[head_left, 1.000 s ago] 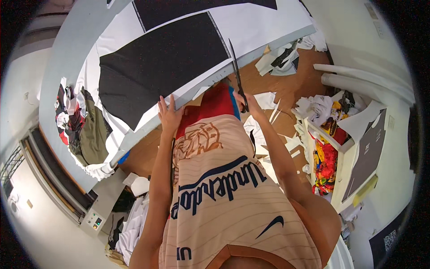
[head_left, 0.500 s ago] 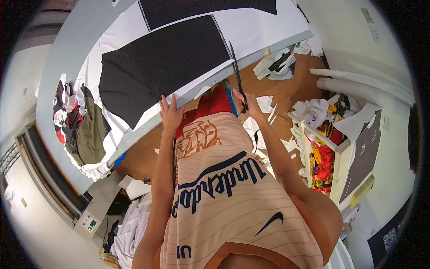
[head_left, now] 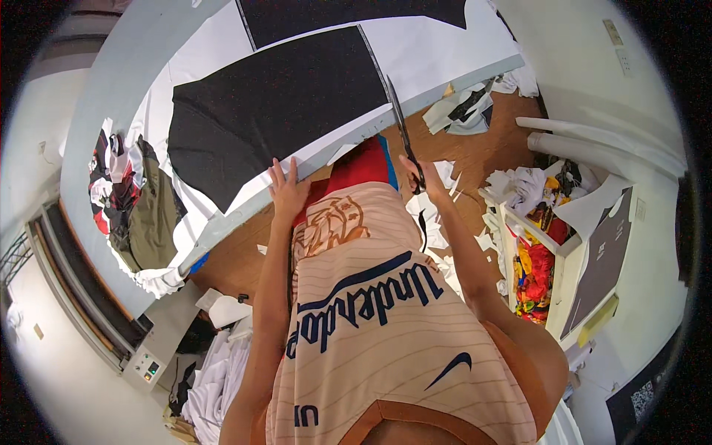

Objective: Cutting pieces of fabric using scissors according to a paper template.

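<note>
My right hand (head_left: 424,180) is closed around the handles of black scissors (head_left: 401,122), beyond the table's near edge. Their long blades point away from me, tips beside the right end of a black fabric panel (head_left: 274,104). Whether the blades touch the white sheet (head_left: 423,55) beneath the panel, I cannot tell. My left hand (head_left: 288,194) rests at the table's near edge with its fingers spread over the sheet's margin, just below the black panel. It holds nothing.
Another black panel (head_left: 348,18) lies farther back on the table. Crumpled fabric pieces (head_left: 144,211) are heaped at its left end. White scraps (head_left: 460,111) litter the brown floor at right, near a white bin (head_left: 556,248) of colourful cloth. A machine with rollers (head_left: 89,289) stands at left.
My right hand and the scissors have shifted slightly right and back toward me. My left hand stays at the table edge, and the whole view has moved a little.
</note>
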`<state>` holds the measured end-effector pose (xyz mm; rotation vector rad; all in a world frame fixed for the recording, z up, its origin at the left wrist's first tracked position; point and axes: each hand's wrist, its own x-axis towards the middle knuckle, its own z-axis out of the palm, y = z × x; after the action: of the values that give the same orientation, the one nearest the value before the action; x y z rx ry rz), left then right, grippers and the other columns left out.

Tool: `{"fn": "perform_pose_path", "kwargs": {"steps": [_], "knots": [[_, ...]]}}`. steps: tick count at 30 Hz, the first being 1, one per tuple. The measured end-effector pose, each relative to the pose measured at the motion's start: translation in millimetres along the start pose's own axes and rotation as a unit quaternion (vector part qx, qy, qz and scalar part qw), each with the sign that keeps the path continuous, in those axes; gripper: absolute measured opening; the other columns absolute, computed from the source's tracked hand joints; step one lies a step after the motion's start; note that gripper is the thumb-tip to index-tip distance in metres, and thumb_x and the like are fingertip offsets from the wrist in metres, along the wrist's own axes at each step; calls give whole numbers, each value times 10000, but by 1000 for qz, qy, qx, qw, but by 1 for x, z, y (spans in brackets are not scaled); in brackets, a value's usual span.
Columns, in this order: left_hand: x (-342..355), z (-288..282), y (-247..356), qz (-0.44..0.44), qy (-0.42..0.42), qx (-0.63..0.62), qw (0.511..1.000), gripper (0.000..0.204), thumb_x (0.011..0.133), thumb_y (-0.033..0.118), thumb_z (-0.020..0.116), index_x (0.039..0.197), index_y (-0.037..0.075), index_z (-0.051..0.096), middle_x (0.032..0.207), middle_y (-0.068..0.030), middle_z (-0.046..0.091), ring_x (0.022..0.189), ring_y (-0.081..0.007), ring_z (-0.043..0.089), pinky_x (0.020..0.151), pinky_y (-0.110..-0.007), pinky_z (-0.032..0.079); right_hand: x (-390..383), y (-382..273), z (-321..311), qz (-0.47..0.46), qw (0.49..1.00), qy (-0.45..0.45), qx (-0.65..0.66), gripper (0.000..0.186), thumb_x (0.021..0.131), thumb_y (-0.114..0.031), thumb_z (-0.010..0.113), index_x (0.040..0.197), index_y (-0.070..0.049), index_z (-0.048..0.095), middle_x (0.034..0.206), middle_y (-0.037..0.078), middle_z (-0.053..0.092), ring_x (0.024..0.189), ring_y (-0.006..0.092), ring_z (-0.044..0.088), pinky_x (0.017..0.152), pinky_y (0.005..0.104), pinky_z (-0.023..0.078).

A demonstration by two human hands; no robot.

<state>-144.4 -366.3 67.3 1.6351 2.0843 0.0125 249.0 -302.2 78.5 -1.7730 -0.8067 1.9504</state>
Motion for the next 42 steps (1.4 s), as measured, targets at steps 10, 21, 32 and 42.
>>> {"fn": "perform_pose_path", "kwargs": {"steps": [10, 21, 32, 42], "knots": [[3, 2, -8, 38, -23, -22, 999, 854, 937, 417, 748, 1680, 278, 351, 1770, -261, 88, 1601, -537, 152, 1148, -743, 335, 29, -19, 1, 0, 1000, 13, 22, 556, 905, -528, 839, 660, -138, 527, 572, -25, 496, 468, 100, 496, 459, 280, 371], [9, -2, -18, 97, -22, -35, 994, 837, 949, 415, 756, 1675, 281, 361, 1747, -321, 80, 1548, -627, 185, 1174, -677, 353, 61, -68, 11, 2, 1000, 11, 23, 574, 926, -527, 817, 625, -132, 530, 540, -9, 506, 470, 118, 515, 467, 280, 375], [14, -13, -18, 72, -54, -37, 995, 800, 972, 395, 750, 1672, 292, 376, 1738, -355, 40, 1545, -646, 157, 1230, -632, 299, 88, -112, 14, -28, 998, -16, 46, 551, 850, -528, 880, 649, -140, 545, 574, -7, 530, 464, 119, 523, 453, 292, 400], [18, -14, -28, 84, -40, -48, 994, 827, 949, 380, 776, 1669, 293, 377, 1748, -320, 74, 1539, -639, 192, 1225, -637, 308, 101, -131, 26, 16, 999, 17, 26, 532, 852, -529, 878, 682, -125, 577, 576, -13, 529, 477, 124, 503, 498, 279, 427]]}}
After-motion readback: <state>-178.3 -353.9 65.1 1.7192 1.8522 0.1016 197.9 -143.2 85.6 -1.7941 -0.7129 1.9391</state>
